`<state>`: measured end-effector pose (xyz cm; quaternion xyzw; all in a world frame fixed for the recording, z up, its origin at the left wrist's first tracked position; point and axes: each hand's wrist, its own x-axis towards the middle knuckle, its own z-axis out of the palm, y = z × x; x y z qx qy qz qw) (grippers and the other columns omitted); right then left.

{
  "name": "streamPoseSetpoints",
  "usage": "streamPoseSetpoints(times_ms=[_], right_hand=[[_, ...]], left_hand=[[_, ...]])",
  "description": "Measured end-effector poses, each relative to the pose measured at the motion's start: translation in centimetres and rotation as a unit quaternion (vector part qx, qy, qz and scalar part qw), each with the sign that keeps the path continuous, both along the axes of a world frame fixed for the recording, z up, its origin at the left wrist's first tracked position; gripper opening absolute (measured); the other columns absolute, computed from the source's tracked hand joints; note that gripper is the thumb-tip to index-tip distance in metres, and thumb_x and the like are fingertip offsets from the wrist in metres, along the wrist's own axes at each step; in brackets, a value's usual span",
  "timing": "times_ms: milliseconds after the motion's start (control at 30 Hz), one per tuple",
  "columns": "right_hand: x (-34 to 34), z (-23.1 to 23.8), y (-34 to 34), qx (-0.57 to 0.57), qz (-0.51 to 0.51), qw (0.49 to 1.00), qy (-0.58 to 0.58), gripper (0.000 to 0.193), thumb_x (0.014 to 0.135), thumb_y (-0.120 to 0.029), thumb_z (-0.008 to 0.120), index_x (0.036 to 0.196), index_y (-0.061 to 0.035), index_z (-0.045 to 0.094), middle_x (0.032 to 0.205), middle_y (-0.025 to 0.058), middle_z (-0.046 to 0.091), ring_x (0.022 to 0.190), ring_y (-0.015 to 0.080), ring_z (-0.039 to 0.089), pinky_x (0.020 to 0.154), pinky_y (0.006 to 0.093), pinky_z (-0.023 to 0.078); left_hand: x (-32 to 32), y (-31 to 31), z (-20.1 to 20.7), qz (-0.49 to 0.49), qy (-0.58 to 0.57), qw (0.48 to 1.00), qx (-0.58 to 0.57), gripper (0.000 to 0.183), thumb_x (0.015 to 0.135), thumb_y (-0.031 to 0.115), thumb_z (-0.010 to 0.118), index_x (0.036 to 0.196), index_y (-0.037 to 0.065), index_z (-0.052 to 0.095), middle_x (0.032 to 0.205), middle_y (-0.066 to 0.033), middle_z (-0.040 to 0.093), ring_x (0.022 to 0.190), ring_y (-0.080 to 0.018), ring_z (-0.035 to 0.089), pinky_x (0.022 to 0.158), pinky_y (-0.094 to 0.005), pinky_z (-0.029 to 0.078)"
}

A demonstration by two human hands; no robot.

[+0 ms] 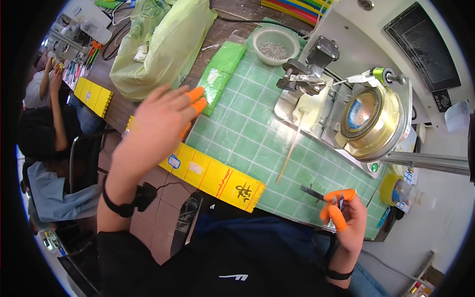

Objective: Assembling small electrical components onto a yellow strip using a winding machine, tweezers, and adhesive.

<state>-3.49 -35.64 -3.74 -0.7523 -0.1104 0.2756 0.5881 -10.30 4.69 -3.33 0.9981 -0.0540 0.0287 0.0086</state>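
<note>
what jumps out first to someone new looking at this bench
A golden drum at upper right stands out first. Then come bright orange finger covers on the left hand, left of centre by the yellow strip, and the right hand, lower right, pinching a slim dark tool.

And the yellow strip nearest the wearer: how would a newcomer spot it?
Find the green gridded mat. Along its near-left edge, partly hidden by the left hand, runs a long yellow strip. Unlike the other yellow strip, upper left, it shows a red zigzag line.
</note>
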Motion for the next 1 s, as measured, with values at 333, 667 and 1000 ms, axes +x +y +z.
streamPoseSetpoints(times_ms=[333,667,1000], right_hand=[[2.4,-0.4,-0.6,-0.295,0.094,0.902,-0.301,0.034,0.081,-0.006,0.08,0.113,-0.0023,0.07,0.102,0.0154,0.063,0.095,0.0361,0.061,0.083,0.0411,0.05],[2.5,2.6,7.9,0.046,0.177,0.953,-0.242,0.056,0.091,-0.01,0.075,0.141,-0.0045,0.052,0.114,0.0115,0.059,0.09,0.0196,0.059,0.085,0.0315,0.05],[6.2,-3.0,17.6,0.33,-0.191,0.923,-0.052,0.024,0.111,-0.019,0.048,0.13,-0.0044,0.05,0.112,0.001,0.051,0.081,0.0058,0.043,0.075,0.0228,0.04]], left_hand=[[-3.8,2.3,13.2,0.052,-0.213,0.971,0.092,0.024,0.082,0.003,0.075,0.105,-0.006,0.073,0.11,-0.018,0.062,0.09,-0.0259,0.063,0.079,-0.032,0.048],[6.4,-5.5,7.9,-0.066,-0.145,0.977,-0.144,0.044,0.08,0.01,0.078,0.122,0.0,0.071,0.117,-0.0193,0.059,0.098,-0.0326,0.061,0.084,-0.0395,0.048],[13.0,-8.1,-0.7,-0.115,-0.195,0.974,-0.028,0.057,0.077,0.003,0.07,0.132,0.0,0.054,0.103,-0.0117,0.055,0.09,-0.0295,0.062,0.074,-0.0384,0.052]])
